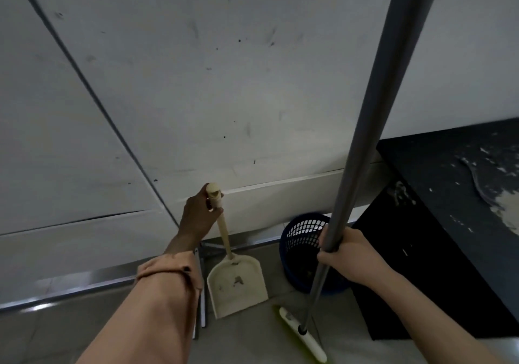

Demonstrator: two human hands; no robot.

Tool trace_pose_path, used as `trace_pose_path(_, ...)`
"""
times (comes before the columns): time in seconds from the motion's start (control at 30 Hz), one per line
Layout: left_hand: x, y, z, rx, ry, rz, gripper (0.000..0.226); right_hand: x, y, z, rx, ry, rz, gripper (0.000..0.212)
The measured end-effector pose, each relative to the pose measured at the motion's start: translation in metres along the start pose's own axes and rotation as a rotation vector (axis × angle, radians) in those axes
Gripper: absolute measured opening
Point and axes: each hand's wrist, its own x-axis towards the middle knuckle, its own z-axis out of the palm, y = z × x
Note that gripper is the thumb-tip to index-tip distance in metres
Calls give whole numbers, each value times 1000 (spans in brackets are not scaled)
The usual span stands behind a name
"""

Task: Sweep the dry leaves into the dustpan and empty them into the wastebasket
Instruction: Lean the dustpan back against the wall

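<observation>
Head view: left hand (pixel 200 217) clenched round the cream dustpan (pixel 238 287) handle top, pan on floor, long axis running 12 to 6; right hand (pixel 346 254) gripping the broom pole (pixel 373 127); blue mesh wastebasket (pixel 304 248) at the pan's 2 o'clock, nearer the right hand; leaves barely discernible.

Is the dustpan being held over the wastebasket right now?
No, the dustpan rests on the floor left of the blue wastebasket, with the left hand holding its handle top.

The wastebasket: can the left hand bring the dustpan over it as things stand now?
Probably yes. The left hand holds the dustpan handle, and the wastebasket stands open just right of it, nothing between.
</observation>
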Motion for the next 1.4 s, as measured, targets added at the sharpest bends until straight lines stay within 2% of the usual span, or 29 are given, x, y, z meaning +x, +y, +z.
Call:
trace_pose_path(0.13, 21, -9, 11, -42, 20, -6, 34, 6, -1, -1, -2, 6, 5, 23)
trace_pose_path(0.3, 58, 3, 16, -90, 67, -35, 38, 9, -2, -3, 12, 15, 31, 16)
trace_pose_path(0.5, 65, 9, 10, -180, -77, -169, 72, 8, -4, 1, 26, 12, 28, 14)
trace_pose_path(0.77, 25, 14, -13, -196, -134, -172, 55, 5, -40, -2, -81, -44, -92, 13)
trace_pose_path(1.03, -8, 66, -41, -193, -170, -4, 39, 18, -88, -12, -128, -87, -200, 12)
trace_pose_path(1.17, -21, 106, -64, -341, -187, 95, 37, 28, -112, -8, -89, -134, -228, 12)
trace_pose_path(1.27, -28, 129, -80, -425, -185, 204, 22, 38, -126, 0, -65, -218, -244, 11)
trace_pose_path(1.33, -29, 140, -87, -395, -193, 250, 40, 48, -135, 8, -90, -245, -250, 11)
trace_pose_path(1.4, -23, 146, -88, -324, -165, 257, 48, 63, -143, 20, -137, -262, -258, 11)
